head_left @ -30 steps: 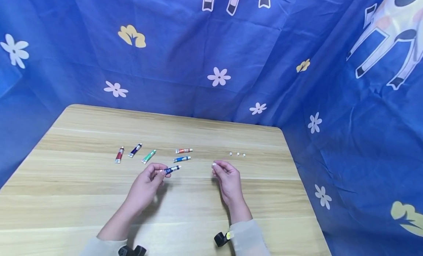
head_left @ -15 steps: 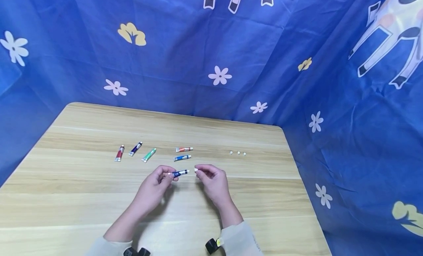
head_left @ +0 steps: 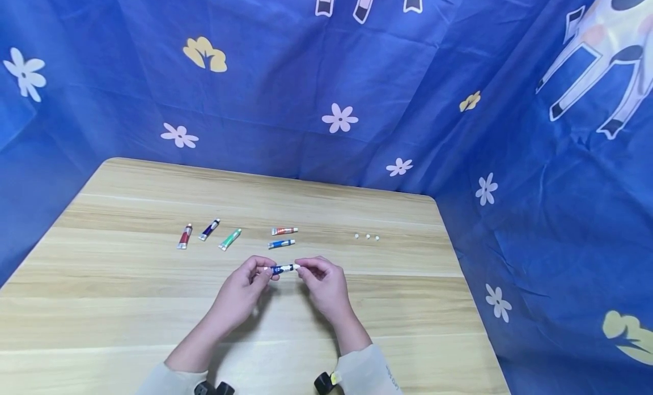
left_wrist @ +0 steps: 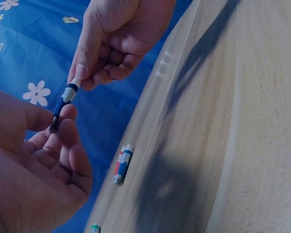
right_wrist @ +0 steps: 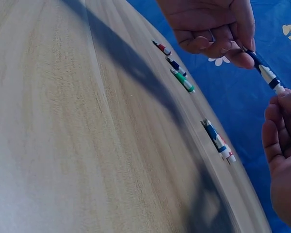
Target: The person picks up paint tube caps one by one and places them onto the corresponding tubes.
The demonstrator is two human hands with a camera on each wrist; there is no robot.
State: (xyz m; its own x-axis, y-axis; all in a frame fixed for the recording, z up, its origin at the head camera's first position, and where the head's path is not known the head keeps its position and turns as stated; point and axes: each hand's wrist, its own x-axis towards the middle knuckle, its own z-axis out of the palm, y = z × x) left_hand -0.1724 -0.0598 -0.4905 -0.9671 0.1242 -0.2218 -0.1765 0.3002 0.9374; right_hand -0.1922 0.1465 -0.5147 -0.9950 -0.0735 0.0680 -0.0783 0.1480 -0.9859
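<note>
hands now met; wood table [head_left: 357, 304], blue flower-print cloth [head_left: 306, 72] behind.

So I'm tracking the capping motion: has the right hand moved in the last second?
Yes. The right hand has moved left, away from the three white caps, and now meets the dark blue tube held by the left hand.
</note>
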